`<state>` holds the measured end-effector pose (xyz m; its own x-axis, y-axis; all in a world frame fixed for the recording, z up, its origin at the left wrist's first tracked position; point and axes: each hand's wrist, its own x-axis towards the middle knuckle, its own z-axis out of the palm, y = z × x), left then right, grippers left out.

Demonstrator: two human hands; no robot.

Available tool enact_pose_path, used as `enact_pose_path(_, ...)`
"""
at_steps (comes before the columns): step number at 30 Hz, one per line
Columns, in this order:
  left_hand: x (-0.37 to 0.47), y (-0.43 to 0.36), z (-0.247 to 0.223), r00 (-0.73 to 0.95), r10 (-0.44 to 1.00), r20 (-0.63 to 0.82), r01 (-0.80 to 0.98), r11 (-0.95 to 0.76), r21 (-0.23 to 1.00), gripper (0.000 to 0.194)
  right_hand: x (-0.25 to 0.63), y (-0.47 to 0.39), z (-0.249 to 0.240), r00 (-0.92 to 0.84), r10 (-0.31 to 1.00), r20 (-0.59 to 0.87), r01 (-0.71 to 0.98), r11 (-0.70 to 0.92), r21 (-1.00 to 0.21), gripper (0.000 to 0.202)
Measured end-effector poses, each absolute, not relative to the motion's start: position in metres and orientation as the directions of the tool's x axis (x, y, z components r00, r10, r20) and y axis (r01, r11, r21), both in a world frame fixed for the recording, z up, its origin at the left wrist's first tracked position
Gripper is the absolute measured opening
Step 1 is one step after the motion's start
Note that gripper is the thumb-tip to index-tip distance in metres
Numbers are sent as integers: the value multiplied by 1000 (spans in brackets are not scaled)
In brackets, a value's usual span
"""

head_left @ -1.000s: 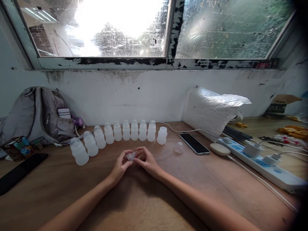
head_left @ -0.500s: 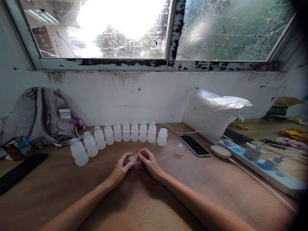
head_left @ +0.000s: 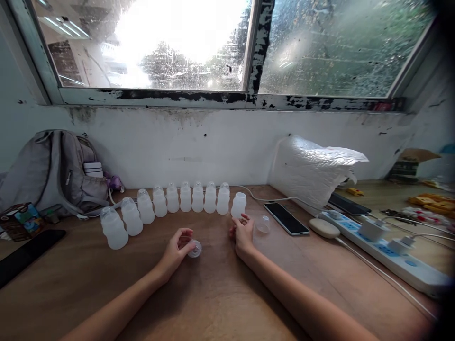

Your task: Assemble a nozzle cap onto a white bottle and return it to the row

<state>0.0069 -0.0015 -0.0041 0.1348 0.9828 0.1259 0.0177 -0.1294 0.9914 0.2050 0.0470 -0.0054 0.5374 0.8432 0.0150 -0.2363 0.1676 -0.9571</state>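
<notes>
Cap (head_left: pixel 195 248), small and clear, sits pinched in the fingers of the left hand (head_left: pixel 177 252), just above the middle of the bench (head_left: pixel 213 303). Far left, a grey backpack (head_left: pixel 53 173) leans at the bench's back edge, and a row of white bottles (head_left: pixel 167 206) curves along that edge toward the centre. Right hand (head_left: pixel 242 233) hovers with fingers loosely curled, gripping nothing, tips just beside the open bottle (head_left: pixel 238 204) ending the row. A second clear cap (head_left: pixel 263 223) lies near it, then a phone (head_left: pixel 286 218), a white bag (head_left: pixel 313 170) and a power strip (head_left: pixel 387 248) toward the right edge.
</notes>
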Motion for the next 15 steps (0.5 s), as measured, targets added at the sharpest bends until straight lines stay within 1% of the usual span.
enact_pose_path(3, 7, -2, -4, 135, 980, 146, 65, -156, 986, 26, 221, 54, -6, 569, 821, 51, -125, 147, -981, 47)
enact_pose_path(5, 7, -2, -4, 134, 977, 167, 87, -180, 980, 24, 233, 61, -8, 559, 821, 114, 0, 138, -990, 53)
enact_pose_path(7, 7, -2, -4, 133, 973, 187, 95, -200, 975, 23, 244, 67, -11, 541, 818, 193, 160, 125, -979, 54)
enact_pose_path(9, 7, -3, -4, 129, 971, 200, 97, -213, 972, 23, 251, 70, -11, 510, 802, 310, 342, 142, -929, 51)
enact_pose_path(11, 8, -4, -2, 130, 970, 207, 104, -221, 970, 22, 253, 70, -10, 460, 768, 446, 494, 197, -847, 47)
enact_pose_path(13, 8, -5, 0, 132, 968, 211, 114, -226, 967, 20, 253, 70, -9, 426, 724, 542, 584, 238, -776, 49)
enact_pose_path(15, 8, -5, 1, 134, 969, 209, 101, -223, 970, 18, 252, 71, -11, 424, 697, 578, 624, 238, -744, 56)
